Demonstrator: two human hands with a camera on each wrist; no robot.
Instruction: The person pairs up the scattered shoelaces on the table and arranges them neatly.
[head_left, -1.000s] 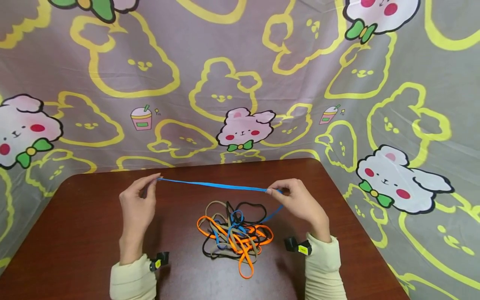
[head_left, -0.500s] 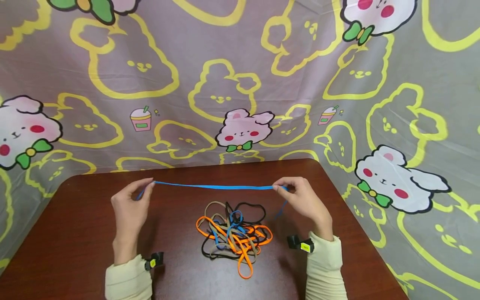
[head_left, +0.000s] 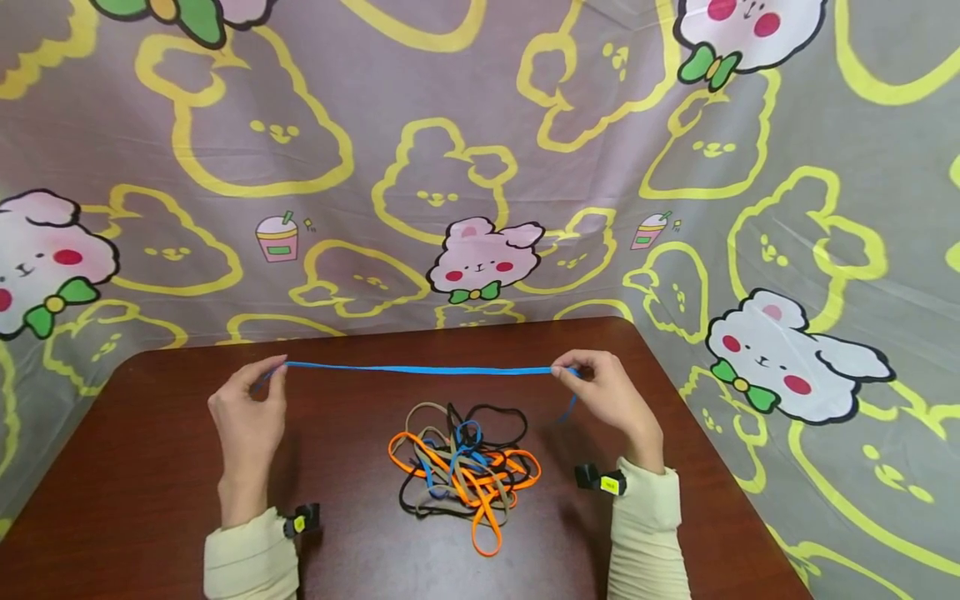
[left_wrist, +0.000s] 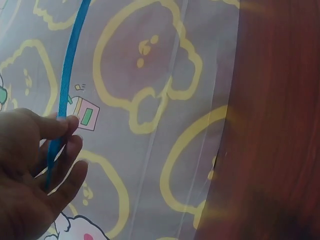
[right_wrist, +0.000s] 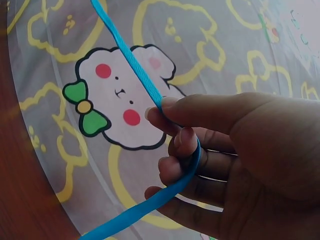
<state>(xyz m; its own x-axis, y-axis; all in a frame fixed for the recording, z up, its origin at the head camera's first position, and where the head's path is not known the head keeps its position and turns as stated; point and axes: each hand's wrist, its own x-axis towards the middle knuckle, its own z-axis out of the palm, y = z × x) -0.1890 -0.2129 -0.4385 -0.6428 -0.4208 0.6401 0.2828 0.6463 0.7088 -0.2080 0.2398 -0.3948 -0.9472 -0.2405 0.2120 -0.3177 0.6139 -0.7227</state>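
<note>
A flat blue shoelace (head_left: 420,368) stretches taut between my two hands, above the far part of the table. My left hand (head_left: 247,417) pinches it near one end between thumb and forefinger; a short tail of the shoelace (left_wrist: 53,152) hangs across the fingers in the left wrist view. At the other side my right hand (head_left: 611,404) pinches the shoelace (right_wrist: 142,77) with thumb and forefinger. From there the loose length curves over the other fingers and drops away. Nearer me lies a tangled pile of orange, black, tan and blue laces (head_left: 465,475).
The dark brown wooden table (head_left: 360,550) has rounded far corners. A grey curtain (head_left: 330,125) with yellow outlines and cartoon rabbits rises behind it and along the right side. Each wrist wears a small black camera (head_left: 302,521).
My left hand has moved left and my right hand slightly right, so the taut stretch of blue shoelace is longer. The loose blue part has lifted away from the pile.
</note>
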